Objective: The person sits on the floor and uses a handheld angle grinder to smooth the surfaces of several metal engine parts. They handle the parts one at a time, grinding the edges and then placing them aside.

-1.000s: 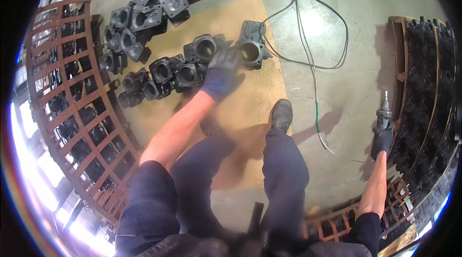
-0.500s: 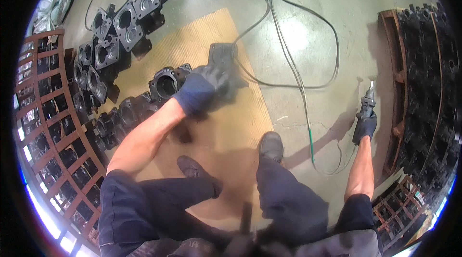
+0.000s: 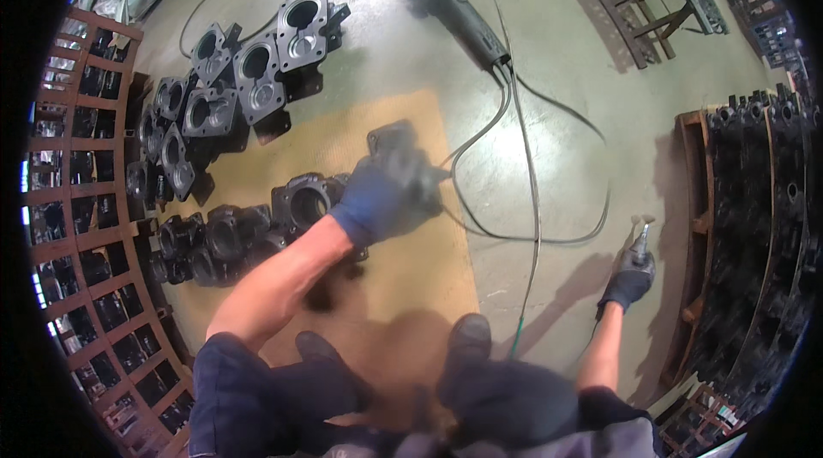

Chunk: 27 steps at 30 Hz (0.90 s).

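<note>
and the left hand (image 3: pixel 386 194) has moved across from beside the lone casting (image 3: pixel 388 137) to cover it, while the right hand (image 3: pixel 628 281) has come away from the brown frame (image 3: pixel 698 171) on its right! left fingers blur over the metal, so whether they grip, i can't tell; the right is wrapped round a slim power tool (image 3: pixel 641 245), tip pointing ahead. looks like a positioning step, tool held aside; next, i'd judge, calls for a settled hold on that casting. tight quarters: another casting (image 3: pixel 290 205) crowds the left hand's left, the tan sheet's (image 3: pixel 429 287) edge runs just to its right. a cable loop (image 3: pixel 557 241) lies between the hands; the right's moving room is floor (image 3: pixel 639 158) between loop and frame.
</note>
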Each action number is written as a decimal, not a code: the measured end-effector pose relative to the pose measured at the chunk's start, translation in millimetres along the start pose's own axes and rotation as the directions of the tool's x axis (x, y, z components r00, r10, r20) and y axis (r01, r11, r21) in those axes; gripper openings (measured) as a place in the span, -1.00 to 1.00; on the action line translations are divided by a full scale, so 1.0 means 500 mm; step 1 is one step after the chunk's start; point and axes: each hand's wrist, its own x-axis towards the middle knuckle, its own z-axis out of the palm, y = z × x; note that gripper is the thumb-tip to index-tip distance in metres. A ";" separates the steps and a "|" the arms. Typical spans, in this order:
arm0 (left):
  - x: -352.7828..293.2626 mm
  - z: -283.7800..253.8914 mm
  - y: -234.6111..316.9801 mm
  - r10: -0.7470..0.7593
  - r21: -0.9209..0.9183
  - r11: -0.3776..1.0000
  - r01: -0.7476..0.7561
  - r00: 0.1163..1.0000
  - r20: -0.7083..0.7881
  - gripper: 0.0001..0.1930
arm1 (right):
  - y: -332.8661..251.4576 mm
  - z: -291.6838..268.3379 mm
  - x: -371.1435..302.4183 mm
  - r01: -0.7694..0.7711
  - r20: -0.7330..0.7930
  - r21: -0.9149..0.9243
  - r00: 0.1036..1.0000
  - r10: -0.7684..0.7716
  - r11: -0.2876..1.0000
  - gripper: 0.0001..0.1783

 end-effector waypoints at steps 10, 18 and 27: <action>-0.006 0.029 -0.016 0.032 -0.108 0.993 -0.041 0.996 -0.087 -0.12 | -0.689 0.175 -0.226 0.950 0.250 0.290 0.041 -0.967 0.115 -0.71; 0.013 0.055 -0.015 0.018 -0.241 0.964 -0.110 0.935 -0.354 -0.22 | -0.589 0.285 0.115 0.947 0.019 0.241 0.216 -0.976 0.214 -0.68; 0.002 0.074 -0.028 -0.050 -0.271 0.962 -0.030 0.958 -0.284 -0.15 | -0.917 0.314 0.089 0.840 0.131 0.215 0.481 -0.867 0.499 -0.21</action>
